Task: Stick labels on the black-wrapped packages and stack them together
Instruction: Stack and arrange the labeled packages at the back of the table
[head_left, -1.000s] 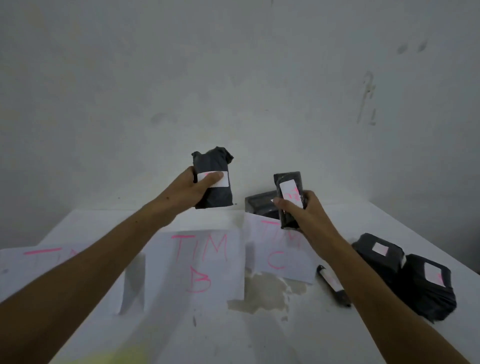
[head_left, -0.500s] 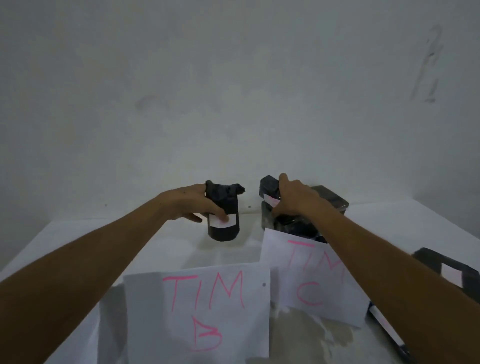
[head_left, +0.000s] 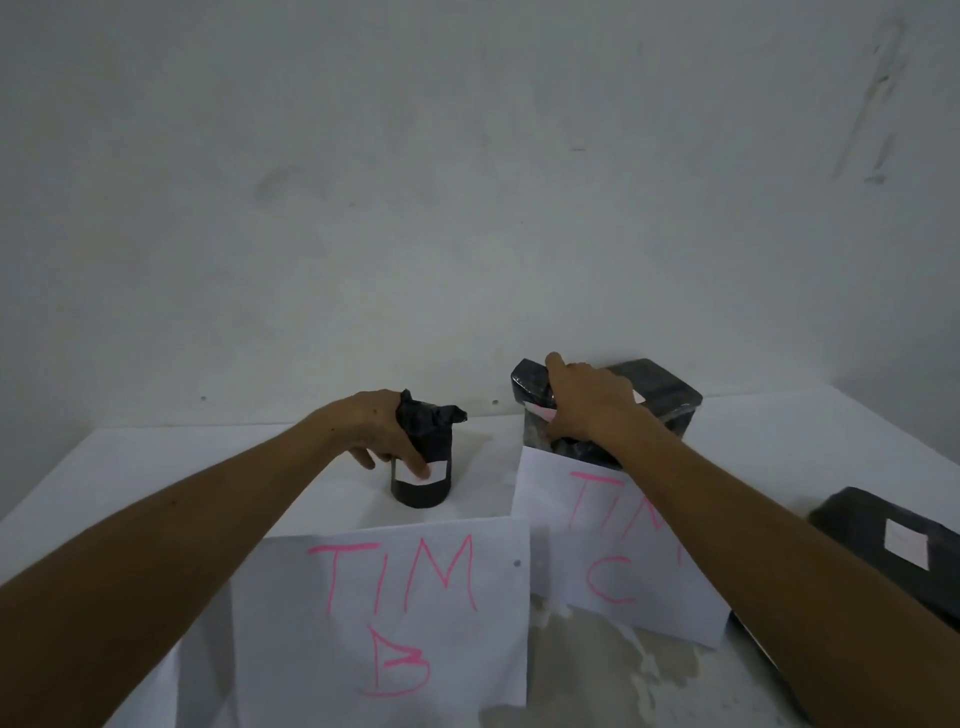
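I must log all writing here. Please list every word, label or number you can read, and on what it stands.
"TIM B": pink marker on the near paper sheet.
"TIM C": pink marker on the right paper sheet, partly hidden by the right forearm.
Small package label, under the left hand: no readable text.
Label on the right-edge package: too blurred.

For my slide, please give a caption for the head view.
Left hand sets labelled black package behind sheet B; right hand holds another package.

Bare table (head_left: 483, 457) between 2 packages; wall (head_left: 467, 208) seemingly close behind
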